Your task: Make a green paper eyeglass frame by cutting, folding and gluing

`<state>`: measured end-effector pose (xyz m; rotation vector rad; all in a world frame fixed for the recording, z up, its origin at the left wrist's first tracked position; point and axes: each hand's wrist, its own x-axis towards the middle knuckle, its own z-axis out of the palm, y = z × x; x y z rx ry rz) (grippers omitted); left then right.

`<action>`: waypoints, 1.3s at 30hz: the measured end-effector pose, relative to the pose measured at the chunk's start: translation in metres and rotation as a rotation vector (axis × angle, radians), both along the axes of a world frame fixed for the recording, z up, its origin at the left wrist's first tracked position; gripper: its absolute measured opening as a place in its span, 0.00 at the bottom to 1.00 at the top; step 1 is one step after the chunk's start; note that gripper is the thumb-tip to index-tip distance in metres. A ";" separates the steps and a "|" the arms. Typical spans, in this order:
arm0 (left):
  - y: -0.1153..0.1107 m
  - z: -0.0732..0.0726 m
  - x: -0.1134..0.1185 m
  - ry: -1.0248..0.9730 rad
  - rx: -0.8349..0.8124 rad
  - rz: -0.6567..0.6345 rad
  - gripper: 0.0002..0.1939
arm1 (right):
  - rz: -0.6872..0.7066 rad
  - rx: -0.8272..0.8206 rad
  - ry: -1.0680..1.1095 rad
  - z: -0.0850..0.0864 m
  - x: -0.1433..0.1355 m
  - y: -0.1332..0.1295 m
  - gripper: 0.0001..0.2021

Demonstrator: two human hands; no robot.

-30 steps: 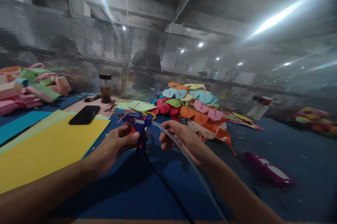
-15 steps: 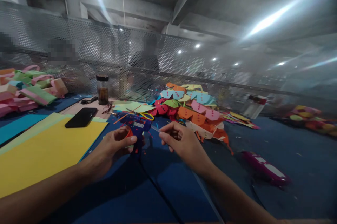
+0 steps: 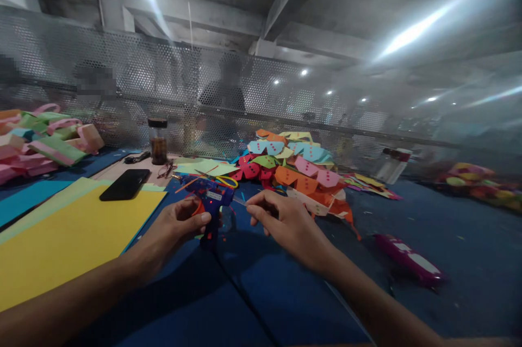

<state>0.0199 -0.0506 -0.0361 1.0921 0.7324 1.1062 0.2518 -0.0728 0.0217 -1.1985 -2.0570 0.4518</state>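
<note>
A blue hot glue gun (image 3: 212, 206) is held above the blue table, its nozzle pointing left and its cord trailing toward me. My left hand (image 3: 179, 224) is closed on it near the orange trigger, thumb against the handle. At the rear of the gun, my right hand (image 3: 281, 219) pinches the end of a thin clear glue stick (image 3: 240, 201) that enters the gun's back. Just behind the gun lie scissors (image 3: 227, 181) with yellow handles, partly hidden by it.
Yellow paper sheets (image 3: 61, 243) and a black phone (image 3: 125, 184) lie on the left. A lidded jar (image 3: 159, 143) stands near the perforated metal screen (image 3: 163, 75). Folded paper pieces (image 3: 304, 173) are heaped behind my right hand. A purple object (image 3: 410, 261) lies at right.
Both hands stay in nearly the same place on the glue gun and glue stick. The view has shifted very slightly.
</note>
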 end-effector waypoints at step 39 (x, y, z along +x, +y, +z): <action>-0.006 0.007 0.007 0.066 -0.017 0.042 0.16 | 0.069 -0.089 -0.076 -0.004 0.006 0.024 0.10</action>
